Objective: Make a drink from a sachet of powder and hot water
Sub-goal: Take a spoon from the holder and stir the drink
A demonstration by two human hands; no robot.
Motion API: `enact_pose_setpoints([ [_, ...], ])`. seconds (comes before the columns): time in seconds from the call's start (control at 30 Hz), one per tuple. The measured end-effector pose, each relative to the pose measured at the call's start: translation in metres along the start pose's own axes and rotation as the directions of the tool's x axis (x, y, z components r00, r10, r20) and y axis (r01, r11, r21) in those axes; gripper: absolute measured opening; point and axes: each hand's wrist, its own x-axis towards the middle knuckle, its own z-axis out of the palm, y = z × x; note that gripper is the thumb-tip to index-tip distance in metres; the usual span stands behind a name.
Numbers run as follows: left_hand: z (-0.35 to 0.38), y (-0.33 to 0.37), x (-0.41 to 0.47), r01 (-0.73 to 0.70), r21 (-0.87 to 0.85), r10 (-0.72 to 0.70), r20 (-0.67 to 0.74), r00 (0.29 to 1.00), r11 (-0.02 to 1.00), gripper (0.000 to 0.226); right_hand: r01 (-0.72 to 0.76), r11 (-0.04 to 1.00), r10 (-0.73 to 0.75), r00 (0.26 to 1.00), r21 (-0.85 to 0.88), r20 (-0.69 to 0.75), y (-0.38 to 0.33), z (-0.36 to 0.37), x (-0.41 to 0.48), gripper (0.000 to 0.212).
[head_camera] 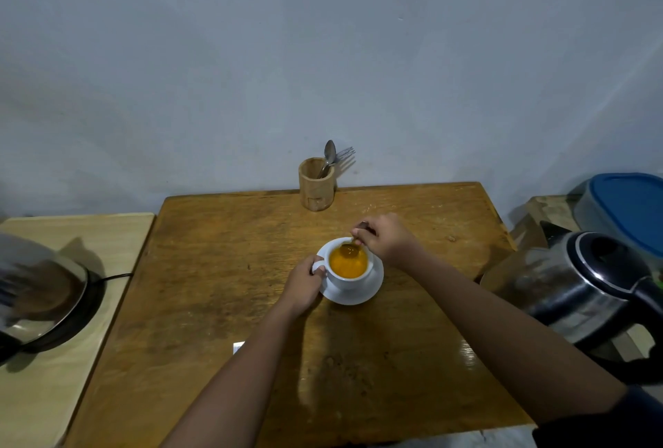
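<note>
A white cup (347, 280) full of orange drink (348, 263) stands on a white saucer (373, 288) in the middle of the wooden table (222, 268). My left hand (305, 282) grips the cup's handle from the left. My right hand (384, 239) pinches the stem of a spoon (349, 249) whose bowl is dipped in the drink at the cup's far rim. A small white scrap, maybe the sachet (238, 347), peeks out beside my left forearm.
A steel electric kettle (581, 286) stands at the table's right edge. A wooden cutlery holder (316, 183) with a spoon and fork stands at the back by the wall. On a pale side table at left rests a lidded metal pot (43, 297). A blue-lidded container (628, 207) is far right.
</note>
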Motion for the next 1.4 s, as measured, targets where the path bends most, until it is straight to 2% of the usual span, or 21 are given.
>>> enact_pose_setpoints([
  [0.1, 0.001, 0.001, -0.001, 0.001, -0.001, -0.001, -0.001, 1.000, 1.000, 0.019, 0.081, 0.985, -0.066, 0.993, -0.155, 0.098, -0.001, -0.007, -0.002, 0.027],
  [0.27, 0.001, 0.001, -0.002, -0.009, 0.001, 0.009, -0.007, 1.000, 1.000, 0.016, 0.125, 0.973, -0.082, 0.973, -0.194, 0.216, -0.004, -0.007, -0.002, 0.025],
  [0.43, 0.001, 0.001, -0.001, -0.009, 0.007, 0.009, -0.013, 1.000, 1.000, 0.015, 0.054, 0.997, -0.060, 0.991, 0.048, 0.116, -0.008, 0.004, -0.001, 0.020],
  [0.6, 0.003, 0.000, -0.001, 0.002, 0.007, -0.001, -0.023, 1.000, 1.000, 0.020, 0.023, 0.989, -0.017, 0.999, 0.146, -0.039, -0.003, 0.013, 0.000, 0.021],
  [0.77, 0.003, 0.000, 0.000, 0.013, 0.013, -0.013, -0.019, 1.000, 1.000, 0.024, 0.040, 0.999, -0.041, 0.998, -0.019, -0.041, -0.001, 0.008, -0.001, 0.024],
  [0.93, 0.003, -0.002, 0.002, 0.015, 0.026, -0.014, -0.020, 1.000, 1.000, 0.024, 0.031, 0.988, -0.010, 0.991, -0.153, 0.136, -0.005, -0.003, 0.003, 0.025],
  [1.03, 0.003, -0.001, 0.001, 0.023, 0.031, -0.023, -0.019, 1.000, 0.999, 0.024, 0.021, 0.991, 0.001, 0.987, -0.130, 0.163, -0.009, -0.004, 0.004, 0.022],
  [1.17, 0.003, 0.001, 0.000, 0.004, 0.011, -0.004, -0.014, 1.000, 1.000, 0.014, 0.018, 0.997, -0.027, 0.992, 0.071, 0.126, -0.010, 0.004, 0.002, 0.020],
  [1.23, 0.002, 0.001, 0.000, 0.003, 0.014, -0.003, -0.013, 1.000, 1.000, 0.016, 0.026, 0.993, -0.036, 0.996, 0.112, 0.088, -0.010, 0.008, 0.002, 0.020],
  [1.4, 0.002, -0.002, 0.002, 0.011, 0.037, -0.011, -0.007, 1.000, 0.999, 0.026, 0.053, 0.999, -0.053, 0.994, 0.010, 0.094, -0.009, 0.005, 0.005, 0.024],
])
